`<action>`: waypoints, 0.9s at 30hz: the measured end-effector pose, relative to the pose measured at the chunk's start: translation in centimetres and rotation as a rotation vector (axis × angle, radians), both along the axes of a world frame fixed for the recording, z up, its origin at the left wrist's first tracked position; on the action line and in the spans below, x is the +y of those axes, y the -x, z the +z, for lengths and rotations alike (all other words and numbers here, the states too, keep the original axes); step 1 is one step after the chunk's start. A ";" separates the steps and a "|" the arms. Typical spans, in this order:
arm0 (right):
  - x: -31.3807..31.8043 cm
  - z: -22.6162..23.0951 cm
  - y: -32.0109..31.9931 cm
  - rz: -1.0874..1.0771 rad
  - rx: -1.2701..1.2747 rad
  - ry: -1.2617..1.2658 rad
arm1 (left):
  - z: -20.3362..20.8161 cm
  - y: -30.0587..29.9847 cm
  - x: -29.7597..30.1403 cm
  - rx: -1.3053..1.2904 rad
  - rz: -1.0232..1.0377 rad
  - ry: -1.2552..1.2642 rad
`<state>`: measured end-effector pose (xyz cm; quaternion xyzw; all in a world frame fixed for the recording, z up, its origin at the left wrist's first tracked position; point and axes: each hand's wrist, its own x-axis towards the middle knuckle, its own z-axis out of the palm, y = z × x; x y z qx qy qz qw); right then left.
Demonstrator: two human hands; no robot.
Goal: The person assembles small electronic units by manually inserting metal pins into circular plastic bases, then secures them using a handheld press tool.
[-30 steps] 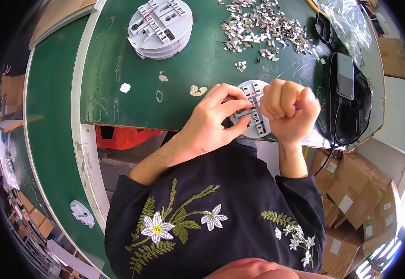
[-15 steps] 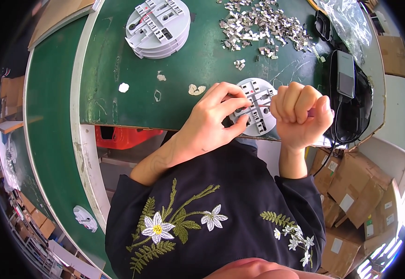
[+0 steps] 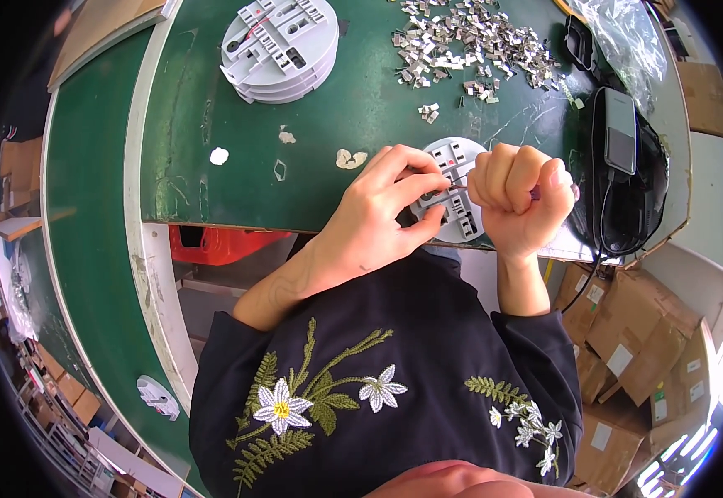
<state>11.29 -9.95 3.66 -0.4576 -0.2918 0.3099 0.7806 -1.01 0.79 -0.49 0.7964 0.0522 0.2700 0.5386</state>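
Observation:
A round grey plastic base (image 3: 471, 151) with raised slotted blocks lies at the table's near edge, partly covered by both hands. My left hand (image 3: 378, 199) is closed over its left side, with thumb and fingers bent onto it; whether a small part is pinched there is hidden. My right hand (image 3: 519, 199) makes a fist around what looks like a screwdriver (image 3: 536, 192). A bit of its purple handle shows, and its thin shaft points left to my left fingertips over the base.
Similar grey bases stand in a stack (image 3: 283, 54) at the far left of the green table (image 3: 237, 187). Small metal clips (image 3: 469, 46) lie heaped beyond my hands. To the right are a black case (image 3: 648, 195), a grey power bank (image 3: 620, 133) and clear plastic (image 3: 627, 41).
My right fist has shifted a little left, toward my left fingertips, and less of the thin shaft shows. My left hand keeps its place.

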 end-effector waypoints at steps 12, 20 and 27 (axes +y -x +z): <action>0.3 0.8 -0.7 0.077 -0.032 0.200 | 0.6 0.2 0.8 0.027 -0.056 -0.017; -0.4 0.1 -1.5 0.280 0.169 -0.113 | 0.9 -0.1 2.2 0.087 -0.190 0.003; 0.1 -1.1 -0.9 0.231 0.081 -0.028 | 1.0 -0.2 2.5 0.114 -0.204 0.031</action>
